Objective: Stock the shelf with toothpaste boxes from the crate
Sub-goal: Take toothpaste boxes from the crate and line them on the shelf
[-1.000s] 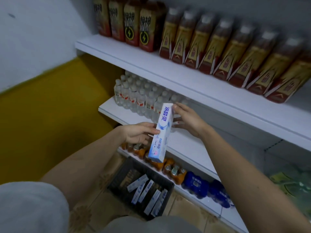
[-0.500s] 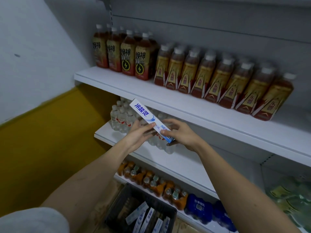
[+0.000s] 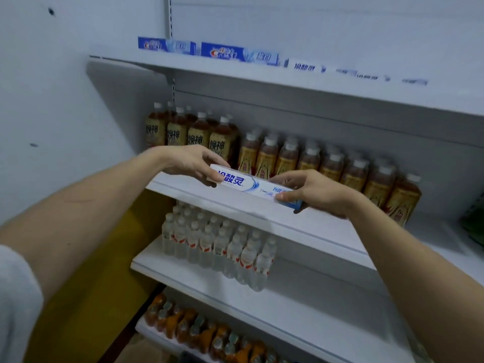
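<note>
A white and blue toothpaste box (image 3: 255,187) lies nearly level in front of the drinks shelf, held by both hands. My left hand (image 3: 193,163) pinches its left end from above. My right hand (image 3: 314,191) grips its right end, thumb on the front face. On the top shelf (image 3: 262,74) a row of toothpaste boxes (image 3: 238,53) stands along the back, blue ones at the left and white ones further right. The crate is out of view.
Brown tea bottles (image 3: 301,158) fill the shelf behind the hands. Small water bottles (image 3: 220,242) stand one shelf lower, orange drink bottles (image 3: 199,334) on the bottom shelf. A white wall closes off the left side, with yellow wall (image 3: 110,271) below it.
Both hands lifted the box from beside the water bottles up to the tea shelf level and turned it from upright to nearly level. The view tilted up; the crate dropped out of sight.
</note>
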A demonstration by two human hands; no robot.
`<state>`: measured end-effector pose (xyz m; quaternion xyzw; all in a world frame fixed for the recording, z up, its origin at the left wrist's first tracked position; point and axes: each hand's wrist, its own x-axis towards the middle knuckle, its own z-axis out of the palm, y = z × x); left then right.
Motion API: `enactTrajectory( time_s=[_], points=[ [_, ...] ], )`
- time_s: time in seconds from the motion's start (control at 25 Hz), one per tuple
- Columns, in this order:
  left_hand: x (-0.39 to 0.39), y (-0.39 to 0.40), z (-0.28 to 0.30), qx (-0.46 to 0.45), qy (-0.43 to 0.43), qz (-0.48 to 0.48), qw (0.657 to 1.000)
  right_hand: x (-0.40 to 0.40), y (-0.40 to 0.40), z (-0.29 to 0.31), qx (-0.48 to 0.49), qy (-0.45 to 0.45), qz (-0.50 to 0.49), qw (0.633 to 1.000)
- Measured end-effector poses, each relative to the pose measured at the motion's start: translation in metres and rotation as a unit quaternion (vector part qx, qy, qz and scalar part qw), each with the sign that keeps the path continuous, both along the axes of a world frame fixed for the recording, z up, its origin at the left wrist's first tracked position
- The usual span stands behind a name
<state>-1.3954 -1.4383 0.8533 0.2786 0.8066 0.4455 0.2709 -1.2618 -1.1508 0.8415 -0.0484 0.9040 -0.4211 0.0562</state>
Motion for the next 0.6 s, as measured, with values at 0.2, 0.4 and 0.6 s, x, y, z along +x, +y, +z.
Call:
enactTrajectory(
  time_s=[0.2, 0.4, 0.6],
  points=[
    [-0.003, 0.0, 0.099, 0.017, 0.079, -0.036, 0.996, 0.026, -0.008, 0.102, 0.116, 0.085, -0.058, 0.988],
    [-0.001, 0.018, 0.188, 0.051, 0.159, -0.067, 0.984, 0.047, 0.004, 0.189, 0.136, 0.162, -0.135, 0.968],
    [0.01, 0.078, 0.222, 0.058, 0.247, -0.06, 0.965, 0.067, 0.051, 0.235, 0.185, 0.201, -0.21, 0.939]
  ],
)
